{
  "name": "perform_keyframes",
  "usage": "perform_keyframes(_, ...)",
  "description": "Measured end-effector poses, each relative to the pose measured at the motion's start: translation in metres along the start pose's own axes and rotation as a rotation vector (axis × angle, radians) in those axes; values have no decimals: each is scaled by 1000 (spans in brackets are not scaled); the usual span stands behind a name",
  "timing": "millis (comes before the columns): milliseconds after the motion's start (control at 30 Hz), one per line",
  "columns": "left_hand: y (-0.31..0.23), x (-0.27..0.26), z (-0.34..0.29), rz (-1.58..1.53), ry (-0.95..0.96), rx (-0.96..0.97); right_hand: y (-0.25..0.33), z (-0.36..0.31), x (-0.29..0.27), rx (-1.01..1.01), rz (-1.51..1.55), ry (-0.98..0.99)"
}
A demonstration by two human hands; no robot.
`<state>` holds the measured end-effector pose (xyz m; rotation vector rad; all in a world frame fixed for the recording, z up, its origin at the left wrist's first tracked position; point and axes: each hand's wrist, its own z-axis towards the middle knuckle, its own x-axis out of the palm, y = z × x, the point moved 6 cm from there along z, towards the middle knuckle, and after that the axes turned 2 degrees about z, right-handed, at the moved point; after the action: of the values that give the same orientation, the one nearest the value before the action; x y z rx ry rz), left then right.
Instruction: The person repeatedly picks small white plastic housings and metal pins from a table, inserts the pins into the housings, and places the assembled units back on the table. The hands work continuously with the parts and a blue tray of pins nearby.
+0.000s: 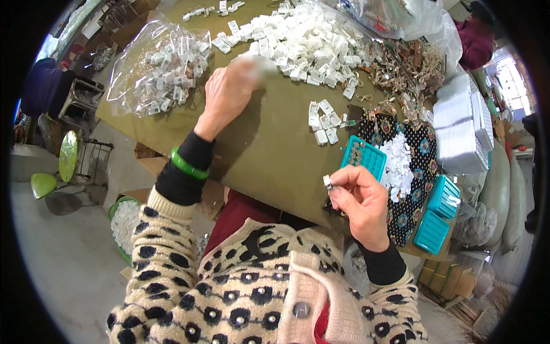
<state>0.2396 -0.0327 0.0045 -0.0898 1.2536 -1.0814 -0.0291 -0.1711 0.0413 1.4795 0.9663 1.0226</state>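
Note:
My left hand (226, 94) reaches over the near left edge of a large heap of small white plastic housings (309, 43). Its fingers are smeared by motion, so what they hold does not show. Closer to me, my right hand (365, 206) pinches a small white and metallic piece (327, 182) between thumb and fingertips. Beside that hand lies a teal tray (373, 161) with small round metallic parts in part of it. A small group of white housings (325, 121) sits on the table between the heap and the tray.
A clear plastic bag (172, 71) of wired white pieces lies at the left. Tangled wired parts (408, 69), a pile of small white parts (397, 166) on patterned cloth, stacked white trays (461, 129) and more teal trays (431, 231) line the right. Other people are at both sides.

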Motion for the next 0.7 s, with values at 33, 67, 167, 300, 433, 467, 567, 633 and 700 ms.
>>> perform_keyframes(33, -12, -4, -12, -134, -6, 33, 1, 2, 2, -7, -2, -6)
perform_keyframes(67, -15, 0, -23, -309, 76, -105, 2, 5, 3, -3, 12, -10)
perform_keyframes(167, -36, 3, -51, -837, 195, -321, 7, 16, 8, -55, 46, -29)
perform_keyframes(300, -59, 6, -74, -1355, 297, -492, 12, 25, 15, -162, 40, -27)
perform_keyframes(433, -81, 12, -94, -1577, 337, -502, 9, 22, 17, -181, 73, -71)
perform_keyframes(467, -83, 15, -99, -1560, 347, -535, 8, 21, 17, -191, 88, -88)
perform_keyframes(567, -97, 19, -114, -1650, 397, -508, 5, 17, 13, -201, 112, -115)
perform_keyframes(633, -101, 24, -123, -1701, 423, -544, 2, 14, 13, -191, 102, -114)
perform_keyframes(700, -103, 29, -130, -1713, 450, -572, 1, 11, 13, -200, 87, -124)
